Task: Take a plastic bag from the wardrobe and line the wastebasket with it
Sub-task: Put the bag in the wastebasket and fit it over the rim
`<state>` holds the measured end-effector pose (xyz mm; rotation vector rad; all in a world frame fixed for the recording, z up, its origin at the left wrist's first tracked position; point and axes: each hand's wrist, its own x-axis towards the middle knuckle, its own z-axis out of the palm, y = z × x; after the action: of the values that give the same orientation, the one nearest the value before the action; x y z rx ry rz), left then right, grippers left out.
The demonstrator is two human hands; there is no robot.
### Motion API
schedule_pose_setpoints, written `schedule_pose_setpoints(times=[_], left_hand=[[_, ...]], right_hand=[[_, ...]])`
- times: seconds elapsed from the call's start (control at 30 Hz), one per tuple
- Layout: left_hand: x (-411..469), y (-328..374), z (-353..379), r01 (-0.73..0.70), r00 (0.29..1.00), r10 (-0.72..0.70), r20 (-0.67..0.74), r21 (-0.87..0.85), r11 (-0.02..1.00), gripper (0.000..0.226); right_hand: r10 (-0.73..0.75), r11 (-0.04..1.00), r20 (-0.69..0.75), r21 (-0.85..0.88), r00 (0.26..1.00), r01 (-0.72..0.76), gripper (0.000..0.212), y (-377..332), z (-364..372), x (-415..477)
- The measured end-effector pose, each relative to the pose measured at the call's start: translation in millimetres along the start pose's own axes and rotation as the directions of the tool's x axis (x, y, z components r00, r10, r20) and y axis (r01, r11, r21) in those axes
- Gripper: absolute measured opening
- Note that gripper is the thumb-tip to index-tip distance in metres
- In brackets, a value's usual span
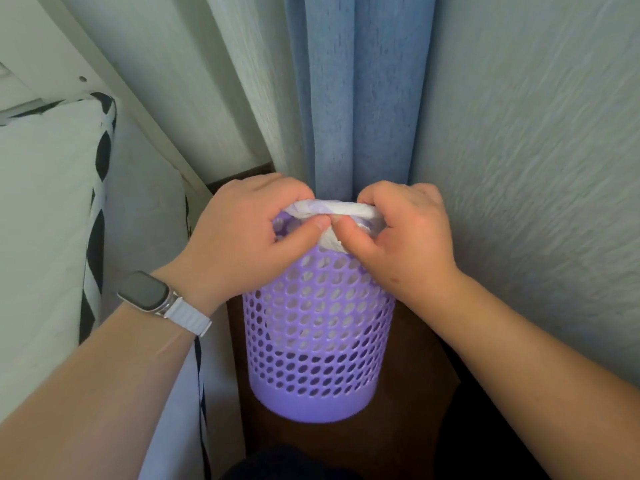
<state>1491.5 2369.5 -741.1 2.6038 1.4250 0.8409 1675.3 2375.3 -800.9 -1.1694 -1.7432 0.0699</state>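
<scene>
- The purple perforated wastebasket stands upright on a dark brown floor, in a narrow gap.
- A pale textured wall runs close along its right side, just beside the right forearm.
- A blue curtain hangs straight behind the basket, with a lighter curtain next to it on the left.
- To the left, white bedding with a black-and-white patterned edge crowds in near the left arm. A white frame rail slants behind it.
- The white plastic bag sits inside the wastebasket. Its bunched edge is rolled across the far rim between the two hands, and white shows through the upper holes while the lower holes look dark.
- The left hand comes in from the lower left, a dark-faced watch on a white strap on its wrist. Its fingers curl over the far rim and its thumb presses the bag edge from the near side, pinching the plastic.
- The right hand mirrors it from the right, with curled fingers and thumb pinching the bag at the rim.
- The two thumbs nearly meet over the basket's mouth, and the hands cover most of the opening.
</scene>
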Motion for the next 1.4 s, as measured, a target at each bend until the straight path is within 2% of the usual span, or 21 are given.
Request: schedule_pose_setpoints(times=[0.13, 0.27, 0.33, 0.43, 0.47, 0.57, 0.67, 0.8, 0.87, 1.0, 1.13, 1.23, 1.33, 1.4], left_hand=[[-4.5, -3.8, 2.4, 0.106, 0.994, -0.105, -0.023, 0.058, 0.993, 0.024], [-5.2, -8.0, 0.3, 0.218, 0.972, -0.207, -0.112, 0.095, 0.971, 0.029], [-5.4, -7.5, 0.1, 0.243, 0.964, -0.226, -0.143, 0.119, 0.963, 0.031], [-5.2, -6.4, -0.8, 0.27, 0.954, -0.249, -0.167, 0.114, 0.956, 0.03], [-5.0, -7.0, -1.8, 0.271, 0.952, -0.252, -0.173, 0.094, 0.958, 0.03], [-4.9, -9.7, -4.4, 0.26, 0.953, -0.256, -0.162, 0.004, 0.966, 0.024], [-6.6, -10.2, -3.1, 0.228, 0.963, -0.239, -0.124, -0.095, 0.969, 0.026], [-7.6, -9.5, -3.5, 0.19, 0.978, -0.203, -0.042, -0.208, 0.959, 0.026], [-7.4, -6.4, -3.7, 0.155, 0.988, -0.156, 0.013, -0.184, 0.971, 0.024], [-6.5, 1.6, 4.0, 0.029, 0.998, -0.029, 0.058, 0.005, 1.0, 0.029], [-7.4, -6.7, 4.1, -0.018, 0.996, 0.015, 0.09, 0.036, 0.999, 0.034], [-8.9, -10.9, 4.1, -0.034, 0.995, 0.026, 0.092, 0.082, 0.996, 0.034], [-8.0, -10.4, 1.0, -0.014, 0.999, 0.008, 0.044, 0.138, 0.99, 0.034], [-6.9, -9.5, -2.0, 0.005, 1.0, -0.008, 0.025, 0.123, 0.992, 0.034]], right_hand=[[-0.05, 0.989, 0.011, -0.136, 0.999, 0.051, 0.033, 6.8, -2.7, 3.3], [-0.047, 0.984, -0.053, -0.175, 0.997, 0.037, 0.029, 9.4, -9.7, 7.6], [-0.031, 0.99, -0.053, -0.14, 0.998, 0.023, 0.029, 10.6, -10.1, 9.5], [0.02, 0.999, 0.015, 0.027, 1.0, -0.02, 0.021, 15.8, -7.4, 11.2], [0.034, 0.997, 0.046, 0.073, 0.998, -0.038, 0.024, 17.3, -6.8, 11.0], [0.053, 0.986, 0.08, 0.154, 0.995, -0.065, 0.035, 20.2, -7.9, 12.7], [0.023, 0.988, 0.034, 0.153, 0.999, -0.028, 0.029, 20.7, -10.6, 14.0], [0.073, 0.976, 0.082, 0.197, 0.994, -0.088, 0.026, 14.4, -12.2, 9.4], [0.03, 0.986, 0.094, 0.161, 0.995, -0.045, 0.026, 13.1, -8.9, 5.7], [-0.041, 0.993, 0.15, 0.115, 0.988, 0.024, 0.027, 9.9, -1.0, 0.2], [0.033, 0.974, 0.222, 0.211, 0.974, -0.081, 0.021, 5.6, -2.6, 1.2], [0.021, 0.95, 0.306, 0.291, 0.952, -0.114, 0.019, 7.6, -6.9, 4.8], [-0.005, 0.956, 0.329, 0.279, 0.944, -0.092, 0.022, 14.2, -9.7, 6.6], [0.048, 0.945, 0.333, 0.291, 0.942, -0.151, 0.028, 19.2, -11.9, 8.7]])
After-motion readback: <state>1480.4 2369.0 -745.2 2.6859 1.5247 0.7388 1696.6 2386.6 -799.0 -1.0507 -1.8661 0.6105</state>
